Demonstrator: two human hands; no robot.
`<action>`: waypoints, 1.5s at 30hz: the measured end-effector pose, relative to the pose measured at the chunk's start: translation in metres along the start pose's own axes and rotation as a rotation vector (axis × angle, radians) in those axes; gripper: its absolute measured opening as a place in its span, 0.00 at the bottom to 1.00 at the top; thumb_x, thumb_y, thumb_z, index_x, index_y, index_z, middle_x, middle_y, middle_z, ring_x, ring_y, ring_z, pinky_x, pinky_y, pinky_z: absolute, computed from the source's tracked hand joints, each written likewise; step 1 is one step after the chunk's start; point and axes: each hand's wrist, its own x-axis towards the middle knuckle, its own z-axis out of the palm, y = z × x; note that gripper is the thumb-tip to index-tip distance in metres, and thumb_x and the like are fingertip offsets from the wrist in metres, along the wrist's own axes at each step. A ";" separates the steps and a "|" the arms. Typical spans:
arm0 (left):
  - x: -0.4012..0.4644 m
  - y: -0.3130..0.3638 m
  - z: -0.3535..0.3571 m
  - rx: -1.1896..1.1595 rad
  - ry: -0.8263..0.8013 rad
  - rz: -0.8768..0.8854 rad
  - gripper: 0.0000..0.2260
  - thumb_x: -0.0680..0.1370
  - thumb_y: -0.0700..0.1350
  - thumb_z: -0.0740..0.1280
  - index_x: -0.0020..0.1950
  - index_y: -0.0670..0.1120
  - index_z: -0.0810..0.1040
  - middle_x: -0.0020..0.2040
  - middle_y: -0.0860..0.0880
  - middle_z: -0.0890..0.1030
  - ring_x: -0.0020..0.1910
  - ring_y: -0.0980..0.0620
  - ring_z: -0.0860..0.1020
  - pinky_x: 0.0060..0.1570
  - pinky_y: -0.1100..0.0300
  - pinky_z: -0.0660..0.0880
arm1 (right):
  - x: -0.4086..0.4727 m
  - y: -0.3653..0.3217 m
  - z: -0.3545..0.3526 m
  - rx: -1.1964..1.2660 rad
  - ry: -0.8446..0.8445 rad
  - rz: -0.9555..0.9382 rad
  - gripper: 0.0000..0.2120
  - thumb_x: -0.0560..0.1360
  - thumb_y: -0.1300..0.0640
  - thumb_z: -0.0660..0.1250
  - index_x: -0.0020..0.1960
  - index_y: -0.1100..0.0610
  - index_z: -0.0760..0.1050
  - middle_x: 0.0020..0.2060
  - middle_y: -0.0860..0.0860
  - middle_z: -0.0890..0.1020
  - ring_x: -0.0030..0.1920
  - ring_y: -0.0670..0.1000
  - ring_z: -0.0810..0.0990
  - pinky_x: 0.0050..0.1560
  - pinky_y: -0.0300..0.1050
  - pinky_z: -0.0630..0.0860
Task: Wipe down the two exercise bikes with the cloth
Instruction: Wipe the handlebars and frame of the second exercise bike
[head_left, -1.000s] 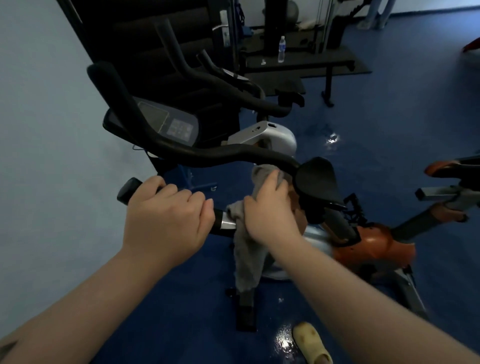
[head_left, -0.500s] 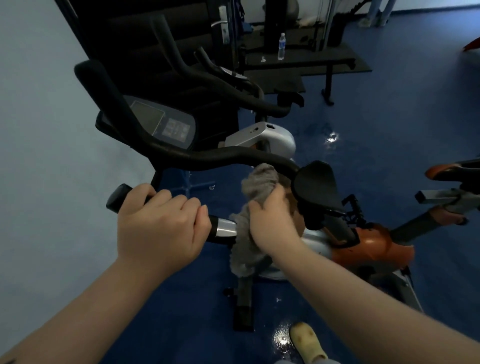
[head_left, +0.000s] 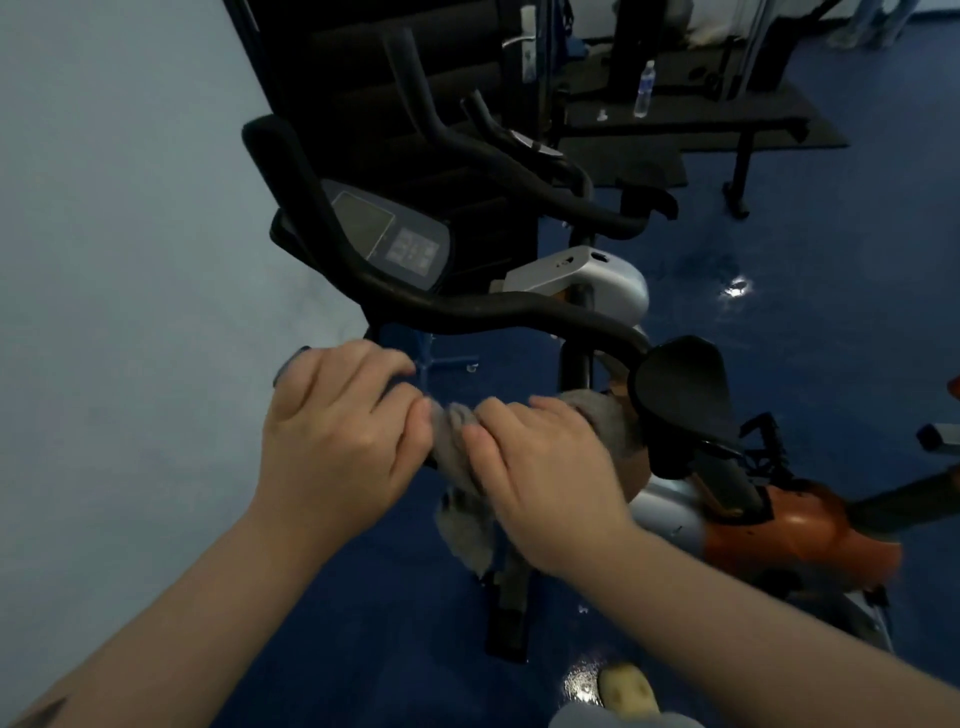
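The wide-angle view is dim and slightly soft, with straight lines bowing near the edges. Bright glare spots sit on the glossy blue floor (head_left: 737, 287), and both hands show faint motion blur.

- The near exercise bike (head_left: 779, 525) has an orange and silver body, black curved handlebars (head_left: 467, 306), a grey console (head_left: 395, 234) tilted up between them, and a black saddle (head_left: 680, 384).
- The second bike (head_left: 587, 275) stands just behind it, silver-bodied with black handlebars.
- The cloth (head_left: 462, 499) is grey and crumpled, draped over the near handlebar grip, its loose end hanging down towards the blue floor.
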 end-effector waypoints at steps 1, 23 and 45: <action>-0.001 -0.003 -0.004 0.006 -0.014 -0.067 0.12 0.78 0.45 0.61 0.37 0.46 0.79 0.50 0.48 0.83 0.53 0.48 0.77 0.57 0.52 0.64 | -0.004 0.007 -0.003 0.008 -0.015 0.007 0.11 0.79 0.50 0.55 0.45 0.53 0.73 0.35 0.47 0.76 0.38 0.50 0.76 0.61 0.53 0.70; -0.009 0.007 -0.022 -0.729 0.041 -0.728 0.15 0.81 0.40 0.54 0.63 0.47 0.74 0.59 0.62 0.73 0.60 0.59 0.73 0.60 0.69 0.66 | 0.037 -0.045 0.005 0.059 -0.107 -0.130 0.11 0.77 0.51 0.63 0.57 0.53 0.69 0.39 0.50 0.77 0.32 0.52 0.78 0.23 0.47 0.71; 0.003 0.052 -0.001 -0.235 -0.185 -0.299 0.16 0.81 0.46 0.54 0.41 0.47 0.79 0.36 0.51 0.80 0.36 0.48 0.75 0.53 0.52 0.67 | 0.006 0.024 0.013 0.233 -0.032 0.430 0.26 0.81 0.56 0.55 0.77 0.56 0.52 0.77 0.49 0.52 0.75 0.45 0.47 0.76 0.44 0.43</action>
